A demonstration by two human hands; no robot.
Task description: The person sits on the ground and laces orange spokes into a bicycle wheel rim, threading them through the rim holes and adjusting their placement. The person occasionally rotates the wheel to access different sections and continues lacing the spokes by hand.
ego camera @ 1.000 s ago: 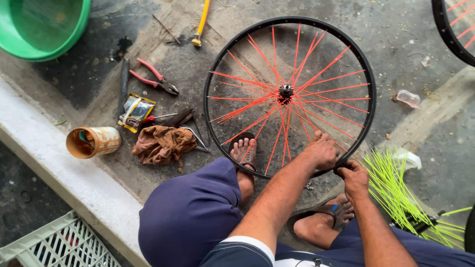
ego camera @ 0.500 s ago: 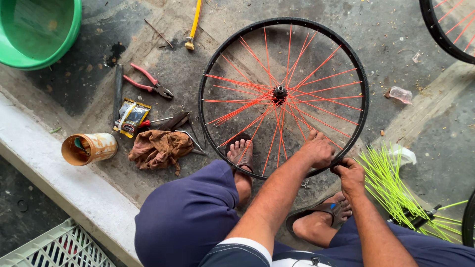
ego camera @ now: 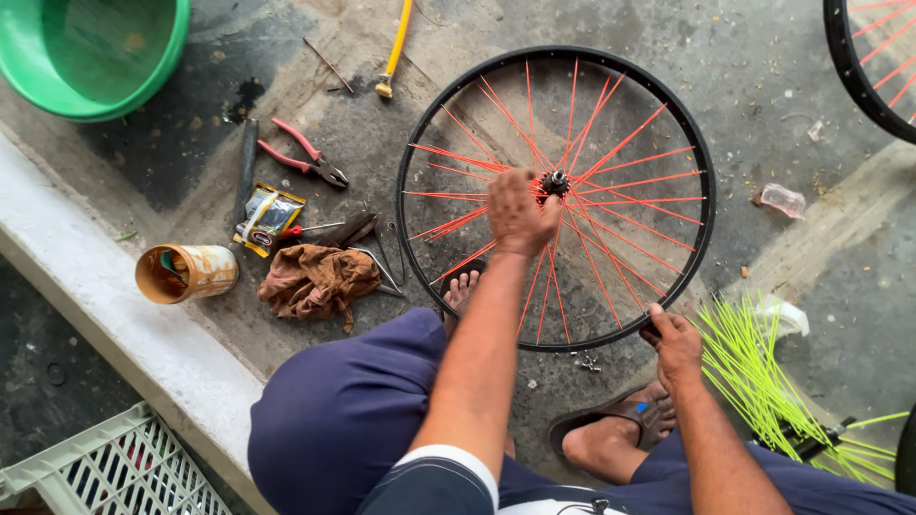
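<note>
I see the concrete floor (ego camera: 782, 57) carrying everything, with a raised pale kerb (ego camera: 114, 315) running along its left edge. Biggest on it is the bicycle wheel (ego camera: 703, 172), a black rim laced with red-orange spokes, lying flat near the middle, close in front of my folded legs so both arms can get to it. At the top left corner sits a green basin (ego camera: 91, 52); a white plastic crate (ego camera: 114, 472) fills the bottom left corner below the kerb. A sheaf of yellow-green spokes (ego camera: 754, 367) lies just right of the rim, within easy reach of my right side.

My left hand (ego camera: 517, 212) is out over the centre, fingers curled closed around spokes right beside the hub (ego camera: 555, 181), which puts it where the spokes cross. My right hand (ego camera: 676, 339) is closed over the near rim, seemingly pinning the wheel flat.

Left of the wheel, kept together: a brown rag (ego camera: 317, 279), a rusty tin (ego camera: 186, 273) on its side, red-handled pliers (ego camera: 305, 155), a small yellow packet (ego camera: 268, 218)
</note>
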